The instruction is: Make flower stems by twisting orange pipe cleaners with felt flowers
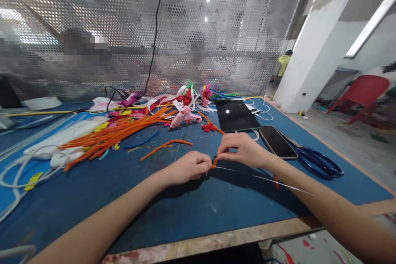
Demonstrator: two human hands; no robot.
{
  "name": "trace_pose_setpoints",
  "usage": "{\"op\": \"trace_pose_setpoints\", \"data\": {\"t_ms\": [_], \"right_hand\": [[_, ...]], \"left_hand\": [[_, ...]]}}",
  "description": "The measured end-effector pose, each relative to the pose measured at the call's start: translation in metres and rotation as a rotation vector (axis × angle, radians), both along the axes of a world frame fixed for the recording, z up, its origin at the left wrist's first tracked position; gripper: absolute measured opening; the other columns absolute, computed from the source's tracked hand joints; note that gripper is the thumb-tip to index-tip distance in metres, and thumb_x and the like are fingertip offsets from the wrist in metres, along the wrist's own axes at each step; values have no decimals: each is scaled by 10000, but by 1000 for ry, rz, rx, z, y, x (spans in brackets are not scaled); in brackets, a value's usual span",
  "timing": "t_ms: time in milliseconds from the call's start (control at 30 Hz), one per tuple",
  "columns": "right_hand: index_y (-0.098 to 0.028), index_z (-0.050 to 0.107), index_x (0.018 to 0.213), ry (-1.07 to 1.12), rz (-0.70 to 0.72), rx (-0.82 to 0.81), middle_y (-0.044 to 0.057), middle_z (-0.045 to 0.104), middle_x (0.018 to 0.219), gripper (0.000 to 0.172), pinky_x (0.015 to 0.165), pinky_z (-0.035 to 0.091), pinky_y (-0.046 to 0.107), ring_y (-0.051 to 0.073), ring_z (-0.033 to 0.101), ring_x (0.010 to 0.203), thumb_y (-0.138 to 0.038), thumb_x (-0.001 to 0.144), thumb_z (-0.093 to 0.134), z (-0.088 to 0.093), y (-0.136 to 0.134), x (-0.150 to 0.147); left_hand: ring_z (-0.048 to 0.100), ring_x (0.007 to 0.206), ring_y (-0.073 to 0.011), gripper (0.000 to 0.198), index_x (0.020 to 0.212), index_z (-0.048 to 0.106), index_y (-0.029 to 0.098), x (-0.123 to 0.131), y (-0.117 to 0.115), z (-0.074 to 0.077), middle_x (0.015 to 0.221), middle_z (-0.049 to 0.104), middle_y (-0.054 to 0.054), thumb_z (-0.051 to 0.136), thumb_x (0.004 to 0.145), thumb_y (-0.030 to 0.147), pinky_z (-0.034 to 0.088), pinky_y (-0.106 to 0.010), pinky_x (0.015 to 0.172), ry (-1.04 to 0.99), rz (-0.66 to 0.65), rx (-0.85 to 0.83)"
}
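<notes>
Over the front of the blue table, my left hand pinches the lower end of a short orange pipe cleaner. My right hand grips its upper end between thumb and fingertips, so the piece bends up between the two hands. A thin straight wire runs out from the pinch toward the right, passing in front of my right forearm. Behind my left hand a loose, bent orange pipe cleaner lies on the table. My fingertips partly hide how wire and pipe cleaner join.
A bundle of orange pipe cleaners lies left, near a white power strip. Beyond my hands are a pink glue gun and a black tablet. To the right lie a phone and blue-handled scissors. A perforated metal screen stands behind.
</notes>
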State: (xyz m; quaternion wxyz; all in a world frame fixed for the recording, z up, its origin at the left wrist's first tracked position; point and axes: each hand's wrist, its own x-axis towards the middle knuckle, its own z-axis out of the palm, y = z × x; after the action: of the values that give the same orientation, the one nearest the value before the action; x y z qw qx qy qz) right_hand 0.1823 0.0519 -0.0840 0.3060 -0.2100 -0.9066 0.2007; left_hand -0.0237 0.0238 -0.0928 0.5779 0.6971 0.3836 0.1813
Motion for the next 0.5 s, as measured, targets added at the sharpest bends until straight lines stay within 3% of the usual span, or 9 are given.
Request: {"op": "trace_pose_setpoints", "data": {"t_ms": [100, 167, 367, 500], "right_hand": [[-161, 661, 778, -32, 62, -33, 28, 620, 725, 154, 633, 412, 229, 111, 546, 672, -286, 822, 583, 2, 0, 2], [-160, 663, 779, -41, 89, -88, 28, 625, 728, 154, 629, 418, 228, 112, 550, 673, -290, 815, 588, 4, -1, 3], [-157, 641, 800, 118, -71, -493, 27, 662, 740, 182, 598, 464, 238, 129, 601, 656, -328, 739, 650, 11, 8, 16], [-156, 627, 839, 181, -94, -564, 35, 675, 742, 202, 644, 489, 266, 140, 629, 676, -328, 736, 652, 15, 11, 22]], "left_hand": [[261, 425, -77, 277, 485, 411, 167, -1, -1, 3, 448, 324, 55, 452, 754, 218, 182, -211, 435, 197, -61, 338], [296, 438, -84, 278, 485, 423, 167, -1, -2, 3, 451, 352, 52, 450, 760, 196, 208, -209, 452, 243, -96, 453], [411, 427, -90, 269, 602, 506, 172, -8, 6, 2, 487, 486, 41, 379, 831, 234, 279, -185, 449, 198, -8, 346], [416, 440, -75, 248, 541, 516, 154, -13, 14, -1, 471, 504, 42, 494, 780, 217, 266, -178, 469, 82, 177, 353]]}}
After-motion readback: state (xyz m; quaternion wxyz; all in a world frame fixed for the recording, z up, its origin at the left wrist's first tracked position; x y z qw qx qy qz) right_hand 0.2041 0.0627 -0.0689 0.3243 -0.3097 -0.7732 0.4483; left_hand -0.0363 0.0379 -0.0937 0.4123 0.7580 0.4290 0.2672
